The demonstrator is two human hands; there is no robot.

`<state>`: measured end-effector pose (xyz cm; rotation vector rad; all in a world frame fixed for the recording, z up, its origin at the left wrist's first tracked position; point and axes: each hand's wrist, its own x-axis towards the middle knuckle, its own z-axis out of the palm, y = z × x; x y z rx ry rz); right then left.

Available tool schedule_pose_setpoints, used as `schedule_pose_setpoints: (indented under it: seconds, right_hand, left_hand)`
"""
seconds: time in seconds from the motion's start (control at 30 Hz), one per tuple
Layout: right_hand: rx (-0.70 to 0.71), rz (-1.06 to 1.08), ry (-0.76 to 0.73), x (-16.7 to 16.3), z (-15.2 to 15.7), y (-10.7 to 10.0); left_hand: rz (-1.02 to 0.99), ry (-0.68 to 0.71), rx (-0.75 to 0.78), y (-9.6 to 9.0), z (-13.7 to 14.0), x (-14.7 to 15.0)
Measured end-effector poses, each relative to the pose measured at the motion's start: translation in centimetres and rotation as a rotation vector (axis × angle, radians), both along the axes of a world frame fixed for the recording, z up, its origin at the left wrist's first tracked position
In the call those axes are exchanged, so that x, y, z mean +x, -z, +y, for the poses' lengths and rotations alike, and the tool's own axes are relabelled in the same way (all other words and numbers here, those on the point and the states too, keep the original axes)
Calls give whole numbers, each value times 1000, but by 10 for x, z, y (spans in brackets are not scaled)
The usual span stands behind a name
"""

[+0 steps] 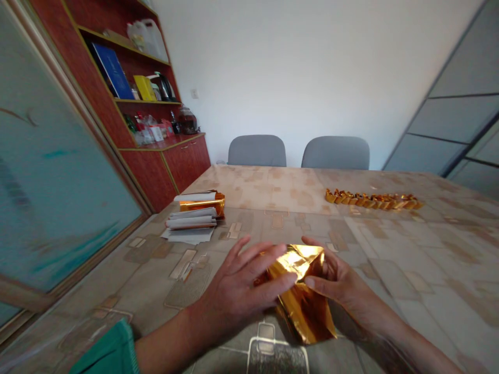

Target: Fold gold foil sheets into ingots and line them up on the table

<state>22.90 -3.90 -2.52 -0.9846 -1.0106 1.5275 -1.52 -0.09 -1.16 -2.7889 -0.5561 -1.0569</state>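
A shiny gold foil sheet, creased and partly folded, is in front of me just above the patterned tablecloth. My right hand pinches its right side, thumb on the near face and the other fingers mostly hidden behind. Against the sheet's left side rests my left hand, its fingers stretched out and apart; thumb and index finger lie over the foil. At the left on the table is a stack of folded papers, grey-white outside, with a gold foil piece among them. A row of folded gold foil pieces stands at the far right.
The table has a patterned cover. Two grey chairs stand behind its far edge. At the left is a red-brown cabinet with shelves of bottles and boxes, beside a glass sliding door. Grey panels line the right.
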Motion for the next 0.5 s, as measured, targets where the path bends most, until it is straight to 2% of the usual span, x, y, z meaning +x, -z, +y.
schedule_pose_setpoints:
  seconds: [0.1, 0.17, 0.23, 0.33, 0.43, 0.5]
  right_hand:
    - [120, -101, 94, 3, 2, -4]
    - [265, -224, 168, 7, 1, -9]
    - [471, -368, 225, 11, -2, -14]
    - [766, -577, 216, 18, -7, -19]
    - [985, -811, 69, 27, -12, -15]
    - [1062, -938, -84, 32, -16, -8]
  left_hand:
    - [-273, -157, -316, 3, 3, 0]
    - [-339, -122, -447, 1, 3, 2]
    - [-323, -21, -383, -2, 3, 3]
    - [-267, 64, -146, -4, 2, 3]
    - [-109, 9, -8, 1, 0, 1]
    - [55, -41, 14, 8, -3, -1]
